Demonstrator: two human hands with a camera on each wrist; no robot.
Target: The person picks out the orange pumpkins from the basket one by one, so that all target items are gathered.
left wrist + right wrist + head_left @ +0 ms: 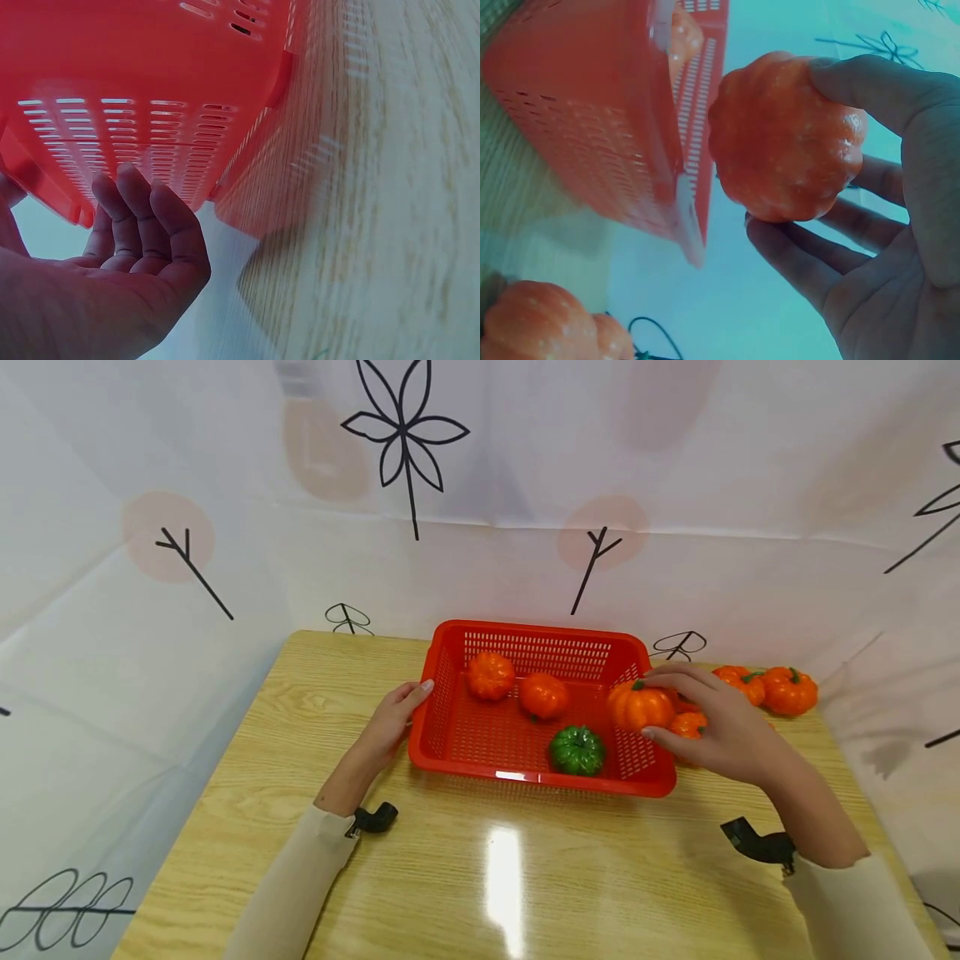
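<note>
A red plastic basket [457, 766] with slotted walls stands on the table. My left hand [386, 722] holds its left end, thumb on the rim and curled fingers [135, 202] against the outer wall. My right hand [731, 735] pinches an orange toy pumpkin [640, 707] between thumb and fingers, above the basket's right rim. In the right wrist view the held pumpkin [784, 142] is beside the basket's upper edge. Inside the basket lie an orange pumpkin [491, 676], another orange pumpkin [545, 696] and a green pumpkin [577, 751].
Right of the basket, several orange pumpkins [790, 692] lie on the wooden table [420, 877], some partly hidden behind my right hand. A white patterned cloth [510, 577] hangs along the table's back and sides.
</note>
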